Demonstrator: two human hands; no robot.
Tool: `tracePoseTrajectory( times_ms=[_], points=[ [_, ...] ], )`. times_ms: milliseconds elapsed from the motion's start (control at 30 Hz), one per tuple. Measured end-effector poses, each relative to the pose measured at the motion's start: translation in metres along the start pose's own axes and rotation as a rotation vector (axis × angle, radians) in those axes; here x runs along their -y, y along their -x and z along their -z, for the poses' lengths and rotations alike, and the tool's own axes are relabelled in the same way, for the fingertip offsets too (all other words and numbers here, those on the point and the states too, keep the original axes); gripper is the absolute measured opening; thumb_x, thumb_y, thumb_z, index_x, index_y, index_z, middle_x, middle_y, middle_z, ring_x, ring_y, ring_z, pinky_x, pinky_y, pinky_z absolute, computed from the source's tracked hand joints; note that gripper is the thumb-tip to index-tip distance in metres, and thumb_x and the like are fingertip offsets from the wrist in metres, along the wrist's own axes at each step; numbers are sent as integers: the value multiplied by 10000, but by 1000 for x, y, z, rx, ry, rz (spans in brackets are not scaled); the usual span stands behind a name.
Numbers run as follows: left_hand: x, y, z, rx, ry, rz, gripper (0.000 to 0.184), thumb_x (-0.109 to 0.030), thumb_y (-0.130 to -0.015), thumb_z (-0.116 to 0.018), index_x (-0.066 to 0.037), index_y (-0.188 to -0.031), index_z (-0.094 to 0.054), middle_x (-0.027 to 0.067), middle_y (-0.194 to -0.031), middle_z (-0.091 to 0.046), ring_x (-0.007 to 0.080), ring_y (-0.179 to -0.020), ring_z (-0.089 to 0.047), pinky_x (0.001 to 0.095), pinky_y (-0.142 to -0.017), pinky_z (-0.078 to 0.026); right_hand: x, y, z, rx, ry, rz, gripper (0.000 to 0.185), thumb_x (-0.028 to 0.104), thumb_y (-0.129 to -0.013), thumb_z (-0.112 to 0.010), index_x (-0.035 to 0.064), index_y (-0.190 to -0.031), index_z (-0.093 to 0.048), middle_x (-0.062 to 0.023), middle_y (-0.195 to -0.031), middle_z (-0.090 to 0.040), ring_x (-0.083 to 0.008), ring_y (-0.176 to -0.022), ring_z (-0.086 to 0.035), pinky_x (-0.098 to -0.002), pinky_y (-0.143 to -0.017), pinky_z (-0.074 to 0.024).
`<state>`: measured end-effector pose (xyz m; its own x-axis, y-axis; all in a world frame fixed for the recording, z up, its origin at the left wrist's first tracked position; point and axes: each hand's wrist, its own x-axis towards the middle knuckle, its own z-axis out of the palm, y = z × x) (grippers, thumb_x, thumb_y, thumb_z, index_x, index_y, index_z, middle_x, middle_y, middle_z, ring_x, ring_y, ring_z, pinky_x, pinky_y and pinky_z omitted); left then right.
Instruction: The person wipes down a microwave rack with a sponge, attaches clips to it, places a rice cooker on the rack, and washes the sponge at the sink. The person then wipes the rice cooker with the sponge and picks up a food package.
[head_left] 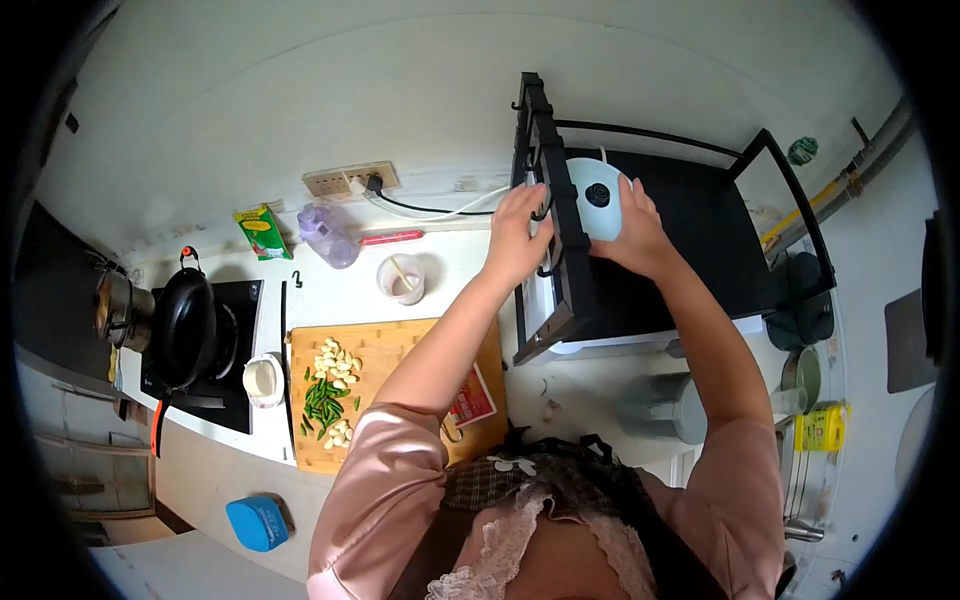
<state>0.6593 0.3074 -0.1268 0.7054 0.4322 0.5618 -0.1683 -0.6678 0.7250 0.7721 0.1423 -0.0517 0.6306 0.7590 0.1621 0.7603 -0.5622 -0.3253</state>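
Note:
A black metal rack (pixel 690 230) stands against the wall, with hooks along its left side. My left hand (pixel 520 238) is at that side, its fingers closed against the frame near the hooks; the fingertips are partly hidden. On the rack's top shelf sits a pale blue rounded appliance (pixel 579 176) with a black round centre. My right hand (pixel 638 238) curves around its right and near edge, fingers and thumb touching it. A white appliance (pixel 539 300) shows beneath the shelf, mostly covered by the rack.
Left of me, a wooden cutting board (pixel 405 345) holds green chillies (pixel 324 402) and garlic cloves (pixel 338 362). A black frying pan (pixel 186 325) rests on the stove. A plastic cup (pixel 401 279), purple bottle (pixel 328 238) and green packet (pixel 262 232) stand below the wall sockets (pixel 350 179).

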Motion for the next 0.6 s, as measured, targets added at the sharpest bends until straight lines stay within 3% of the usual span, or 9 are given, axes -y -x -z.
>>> tracePoseTrajectory(
  times_ms=[33, 100, 167, 233, 267, 333, 467, 567, 600],
  points=[
    [-2, -2, 0, 43, -90, -20, 473, -168, -797, -593, -46, -1237, -468, 176, -1231, -499, 315, -1177, -428, 369, -996, -321, -2, -1, 2, -6, 24, -11, 1148, 557, -513, -776, 26, -1362, -214, -330, -1338, -255, -461, -1247, -276, -483, -1027, -242],
    [-4, -2, -13, 44, 106, 130, 459, -210, -803, -594, -25, -1207, -480, 204, -1181, -517, 330, -1142, -449, 387, -981, -337, -12, -1, 6, -14, 45, -34, 1169, 549, -498, -780, -9, -1356, -216, -341, -1329, -266, -469, -1232, -293, -486, -1018, -251],
    [10, -1, -27, -45, -313, -217, 448, -251, -818, -591, -10, -1179, -481, 194, -1100, -550, 297, -1072, -501, 386, -943, -374, -22, -1, 7, -8, 57, -61, 1175, 542, -489, -782, -35, -1348, -225, -347, -1327, -266, -468, -1235, -290, -489, -1011, -259],
    [14, 1, -30, -125, -290, -248, 433, -278, -829, -588, -12, -1151, -473, 161, -1036, -557, 259, -960, -550, 375, -865, -438, -21, -1, 11, -16, 50, -62, 1138, 526, -511, -780, -30, -1345, -241, -351, -1323, -267, -468, -1233, -294, -494, -1004, -263],
    [35, 1, -36, -32, -69, 18, 490, -216, -816, -578, -1, -1226, -416, 185, -1189, -460, 298, -1095, -459, 367, -952, -359, -19, -1, 13, -25, 33, -51, 1128, 519, -523, -777, -29, -1348, -237, -354, -1324, -263, -470, -1235, -289, -495, -1005, -263],
    [54, 9, -36, -24, 332, 306, 509, -197, -836, -563, 21, -1260, -385, 199, -1214, -469, 275, -1121, -461, 339, -959, -353, -19, 3, 12, -30, 14, -56, 1118, 511, -535, -775, -29, -1351, -233, -357, -1326, -260, -473, -1237, -285, -497, -1006, -263],
    [103, 17, -32, 9, 568, 617, 515, -169, -855, -552, 45, -1286, -368, 195, -1212, -503, 233, -1103, -491, 303, -925, -383, -26, 2, 2, -100, 62, -52, 1096, 524, -552, -765, -48, -1339, -258, -375, -1334, -233, -482, -1256, -252, -487, -1017, -263],
    [84, 6, -29, -37, 480, 541, 471, -40, -812, -544, 27, -1261, -418, 105, -1137, -556, 176, -1017, -530, 277, -861, -423, -32, 0, -5, -115, 3, -16, 1108, 526, -548, -767, -73, -1331, -261, -396, -1347, -169, -491, -1283, -183, -479, -1031, -250],
    [41, -2, -20, -34, 541, 551, 449, -42, -808, -556, 18, -1238, -441, 90, -1120, -563, 169, -992, -540, 277, -851, -430, -33, -2, -4, -106, -35, 0, 1104, 510, -554, -768, -83, -1331, -255, -404, -1346, -158, -493, -1287, -168, -464, -1042, -228]
  ],
)
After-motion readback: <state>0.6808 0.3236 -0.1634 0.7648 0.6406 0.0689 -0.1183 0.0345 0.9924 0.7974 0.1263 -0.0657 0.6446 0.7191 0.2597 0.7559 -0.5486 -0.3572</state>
